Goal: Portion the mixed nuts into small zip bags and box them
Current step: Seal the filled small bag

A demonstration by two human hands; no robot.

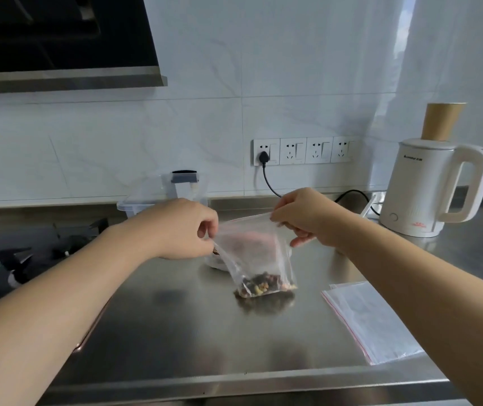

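Above the brushed stainless-steel bench [175,332], a small clear plastic zip bag [259,259] hangs upright between both hands, its long axis running top to bottom and its zip edge stretched roughly level from one hand to the other. The left hand [181,230] pinches the bag's left top corner with curled fingers; the right hand [304,218] pinches the right top corner the same way, so neither hand is nearer than the other. A dark, knobbly clump of mixed nuts [263,285] sags in the bottom of the thin, crinkly film, which touches or nearly touches the bench. Sealing looks like the next step, and it turns on running fingers along that level zip edge. A flat stack of empty clear zip bags with red strips [372,320] lies to the right, and a clear lidded plastic box [158,194] stands behind the left hand.
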